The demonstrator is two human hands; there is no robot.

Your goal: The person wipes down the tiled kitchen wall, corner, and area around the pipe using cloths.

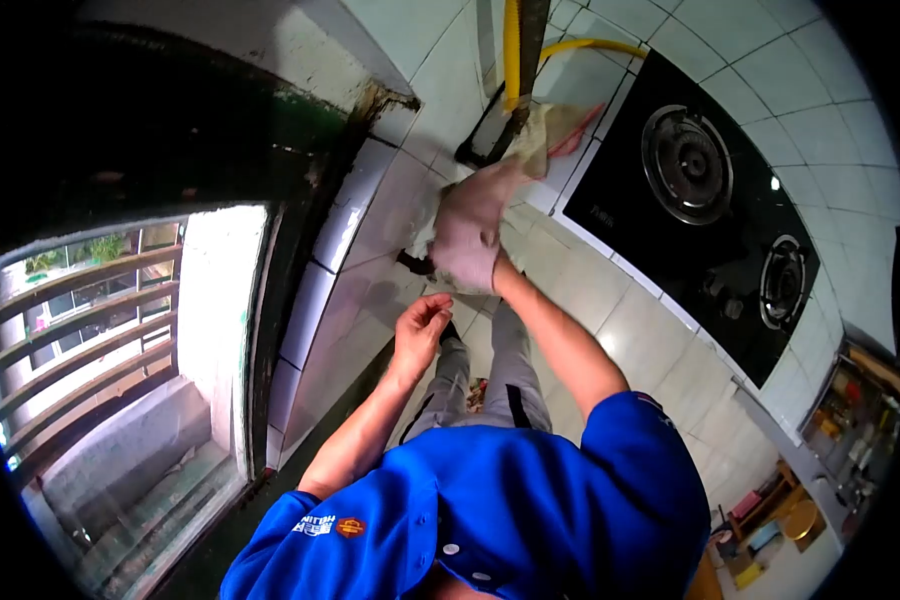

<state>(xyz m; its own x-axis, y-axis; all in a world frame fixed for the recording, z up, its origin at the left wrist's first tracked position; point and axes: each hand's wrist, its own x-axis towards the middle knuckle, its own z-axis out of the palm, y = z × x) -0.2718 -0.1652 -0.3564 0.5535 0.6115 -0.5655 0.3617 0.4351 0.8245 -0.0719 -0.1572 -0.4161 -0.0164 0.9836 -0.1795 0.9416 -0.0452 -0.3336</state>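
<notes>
A limp, pale pink cloth [470, 220] hangs at the end of my right arm and covers most of my right hand [504, 275]; its fingers are hidden beneath the folds. Beyond it, a cream and red piece of cloth or plastic [560, 132] lies near the counter corner; whether the two are joined I cannot tell. My left hand [420, 332] is just below the pink cloth, with its fingers curled and the thumb pressed against them. Anything inside that pinch is too small to make out.
To the right, a black glass gas stove [705, 200] with two burners sits on the tiled counter. A yellow hose [590, 45] runs behind it. On the left, a barred window [90, 330] opens in the wall. Kitchen items crowd shelves [855, 420] at far right.
</notes>
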